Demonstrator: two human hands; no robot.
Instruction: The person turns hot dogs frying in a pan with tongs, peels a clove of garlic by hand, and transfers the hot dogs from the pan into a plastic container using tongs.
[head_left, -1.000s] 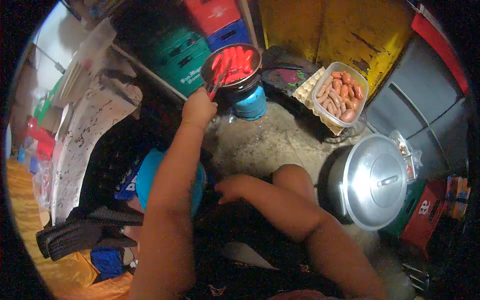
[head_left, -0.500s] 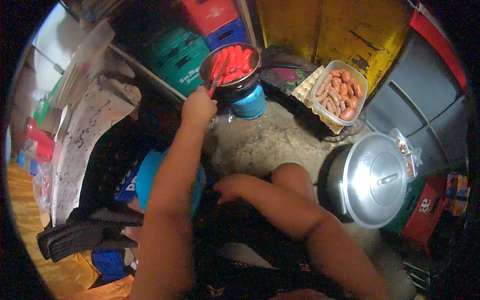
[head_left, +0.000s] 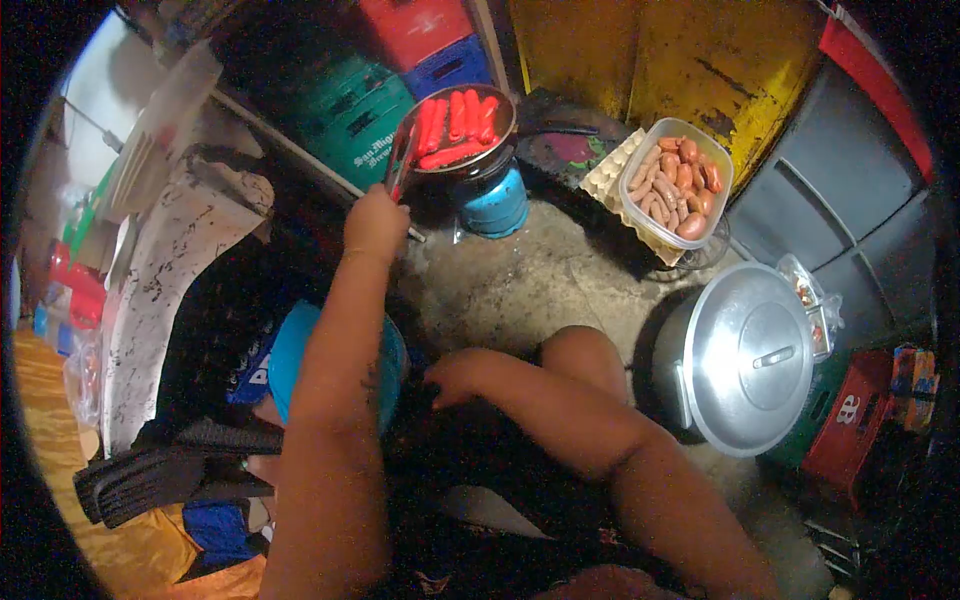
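My left hand (head_left: 377, 230) is closed round red-handled tongs (head_left: 402, 165), whose tips are at the left rim of a frying pan (head_left: 513, 125). Several bright red hotdogs (head_left: 457, 115) lie in the pan, most side by side and one crosswise at the front. Beneath the pan is a small blue burner canister (head_left: 495, 205). My right hand (head_left: 457, 377) hangs loosely near my knees with nothing in it, its fingers partly in shadow and slightly apart.
A plastic tub of sausages (head_left: 675, 195) sits on egg trays (head_left: 605, 178) to the right. Nearer stands a large lidded aluminium pot (head_left: 750, 350). A blue basin (head_left: 295, 345) is below my left forearm. Green crates (head_left: 365, 125) are stacked behind the pan.
My left hand and the tongs have drawn back left, from over the hotdogs to the pan's edge. The hotdogs lie differently, with one now crosswise in front. My right hand has stayed still.
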